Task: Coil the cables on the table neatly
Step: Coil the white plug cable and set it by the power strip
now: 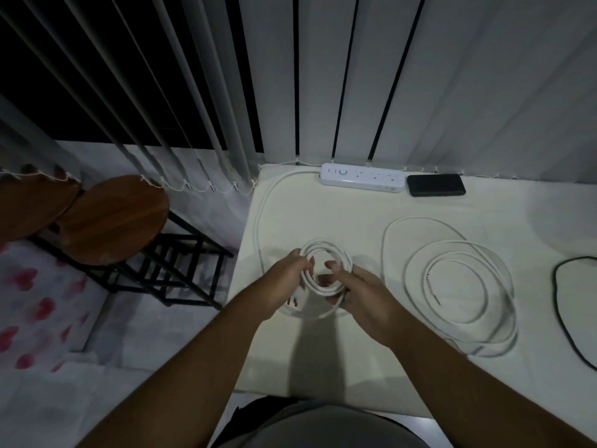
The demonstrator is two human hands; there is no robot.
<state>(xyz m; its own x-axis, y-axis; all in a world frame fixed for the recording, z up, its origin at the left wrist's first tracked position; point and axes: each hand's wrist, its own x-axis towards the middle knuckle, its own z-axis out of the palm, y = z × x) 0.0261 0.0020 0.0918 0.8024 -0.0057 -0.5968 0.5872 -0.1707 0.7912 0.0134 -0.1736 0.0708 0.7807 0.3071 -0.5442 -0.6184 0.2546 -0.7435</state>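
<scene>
1. Two hands work one cable: the left hand [284,282] and the right hand [358,295] hold a small coil of thick white cord [326,270] between them, just above the counter [355,367] near its left front edge. Each hand takes an opposite side, most likely so the loops stay stacked and round while more cord is fed in.
2. The left fingers [307,265] are closed around the coil's left side, pinching the turns together. The right thumb [332,266] presses down on the turns while the other right fingers curl beneath; both hands are shut on the cord, not open.
3. One length of this cord [261,227] runs from the coil up the left side of the counter and curves to the white power strip [361,181] at the back, so this looks like the strip's own lead. The slack not yet wound lies flat, free to be drawn in.
4. A thinner white cable [458,286] lies to the right in loose, uneven loops, apart from the hands; I judge it not yet neatly coiled.
5. A black cable [562,302] shows at the right edge, partly out of view, untouched.
6. A dark phone [436,185] rests just beside the power strip.
</scene>
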